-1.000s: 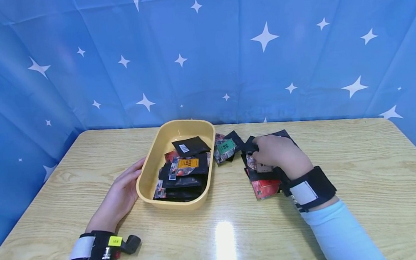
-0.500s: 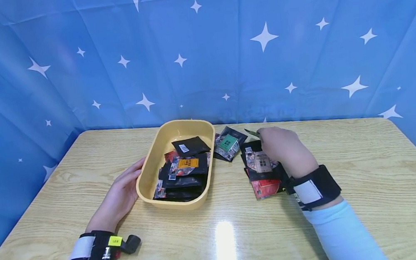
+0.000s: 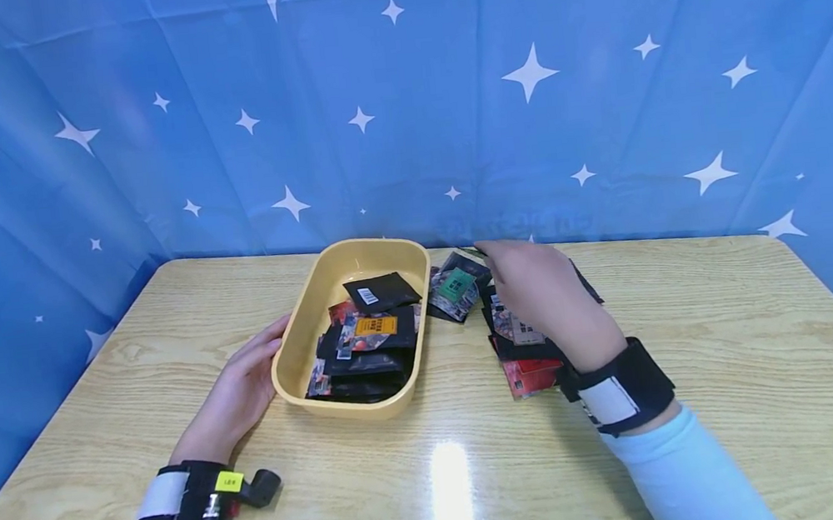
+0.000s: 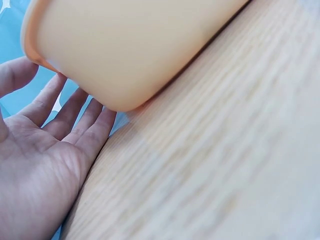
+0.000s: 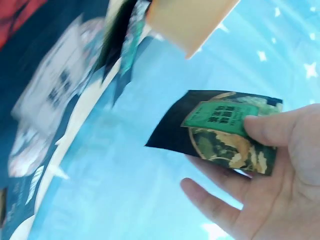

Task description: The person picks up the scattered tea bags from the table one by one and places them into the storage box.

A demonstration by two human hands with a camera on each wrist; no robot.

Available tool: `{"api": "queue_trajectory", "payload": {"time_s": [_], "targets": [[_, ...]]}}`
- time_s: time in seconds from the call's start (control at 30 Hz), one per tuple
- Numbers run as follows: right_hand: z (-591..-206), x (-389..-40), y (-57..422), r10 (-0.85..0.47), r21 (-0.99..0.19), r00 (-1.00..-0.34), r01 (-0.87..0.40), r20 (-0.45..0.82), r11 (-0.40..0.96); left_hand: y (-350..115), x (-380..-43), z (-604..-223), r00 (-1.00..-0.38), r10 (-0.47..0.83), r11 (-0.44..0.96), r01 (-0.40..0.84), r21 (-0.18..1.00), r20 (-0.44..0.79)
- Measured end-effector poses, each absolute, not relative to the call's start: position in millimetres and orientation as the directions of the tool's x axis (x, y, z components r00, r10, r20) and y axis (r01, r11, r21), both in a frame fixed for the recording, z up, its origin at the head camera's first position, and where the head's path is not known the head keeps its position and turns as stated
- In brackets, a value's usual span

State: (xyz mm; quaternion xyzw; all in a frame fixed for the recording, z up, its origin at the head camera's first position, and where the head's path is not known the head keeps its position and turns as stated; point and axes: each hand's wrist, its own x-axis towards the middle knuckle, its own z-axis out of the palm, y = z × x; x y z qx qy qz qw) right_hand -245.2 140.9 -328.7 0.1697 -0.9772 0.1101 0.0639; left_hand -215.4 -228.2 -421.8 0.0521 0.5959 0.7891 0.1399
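My right hand (image 3: 540, 290) pinches a flat black sachet (image 5: 215, 130) with a green label and food picture, thumb on its face in the right wrist view. In the head view the hand mostly hides it. Below that hand lies a pile of sachets, one with a beige label (image 3: 525, 331) and a red one (image 3: 533, 376). To its left, a green-labelled sachet (image 3: 455, 286) rests beside the yellow bin (image 3: 363, 412). With fingers extended, my left hand (image 3: 242, 387) touches the bin's left side.
Several black sachets (image 3: 376, 331) lie inside the bin, an orange-labelled one on top. A black sachet edge (image 3: 588, 281) shows behind the right hand. The wooden table (image 3: 734, 347) ends at a blue star-patterned curtain (image 3: 405, 144).
The right hand has lifted a sachet off the pile and moved it left towards the bin. The green-labelled sachet on the table shifted slightly earlier. The left hand and bin have stayed still.
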Motion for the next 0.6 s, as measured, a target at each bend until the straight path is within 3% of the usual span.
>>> {"api": "queue_trajectory", "payload": {"time_s": [0.17,0.37,0.47,0.6], "targets": [[-326,-234,123,-0.411,-0.146,-0.872,-0.457,0.265,0.877,-228,-215,-422,-0.955,0.290,-0.255,-0.145,0.956,-0.068],[-333,-219,98,-0.557,-0.050,-0.699,-0.642,0.448,0.765,-228,-215,-423,-0.957,0.282,-0.250,-0.143,0.958,-0.070],[-337,-211,83,-0.620,0.010,-0.642,-0.692,0.451,0.722,-228,-215,-423,-0.956,0.287,-0.257,-0.140,0.956,-0.063],[-342,-200,65,-0.681,0.034,-0.633,-0.723,0.368,0.690,-229,-215,-424,-0.954,0.297,-0.285,-0.133,0.949,-0.044]]}}
